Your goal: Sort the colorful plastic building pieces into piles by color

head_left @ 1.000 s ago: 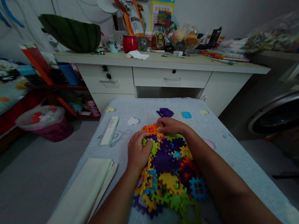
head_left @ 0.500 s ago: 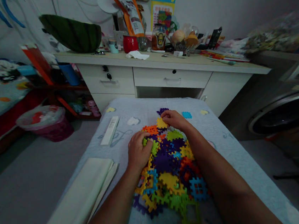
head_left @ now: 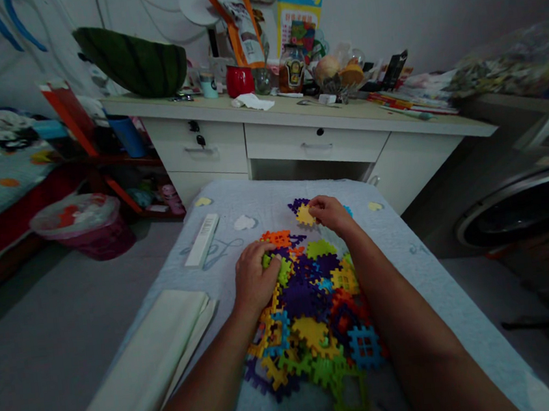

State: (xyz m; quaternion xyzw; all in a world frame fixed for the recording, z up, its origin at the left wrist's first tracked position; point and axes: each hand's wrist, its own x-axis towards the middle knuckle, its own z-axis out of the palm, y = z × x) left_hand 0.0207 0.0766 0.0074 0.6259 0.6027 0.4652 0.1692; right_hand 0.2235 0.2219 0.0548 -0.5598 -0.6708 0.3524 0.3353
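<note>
A heap of toothed plastic building pieces in purple, yellow, green, orange, red and blue lies on the cloth-covered table (head_left: 428,320). At the heap's left side, my left hand (head_left: 255,276) has its thumb and fingers closed around a green toothed piece (head_left: 285,270). An orange piece (head_left: 276,238) lies by its fingertips. Beyond the heap, my right hand (head_left: 330,214) pinches the edge of a yellow toothed piece (head_left: 303,215). A purple piece (head_left: 296,204) is just behind the yellow one, partly covered. A light blue piece (head_left: 348,211) is mostly hidden behind my right hand.
On the table's left are a white narrow box (head_left: 202,240) and a folded white cloth or sheet (head_left: 169,321). A white drawer desk (head_left: 219,142) stands at the far edge, with half a watermelon (head_left: 134,60) on top. To the right is a washing machine (head_left: 508,142).
My right hand has moved slightly right with the yellow piece, uncovering more of the purple piece and covering most of the light blue one. My left hand stays in place.
</note>
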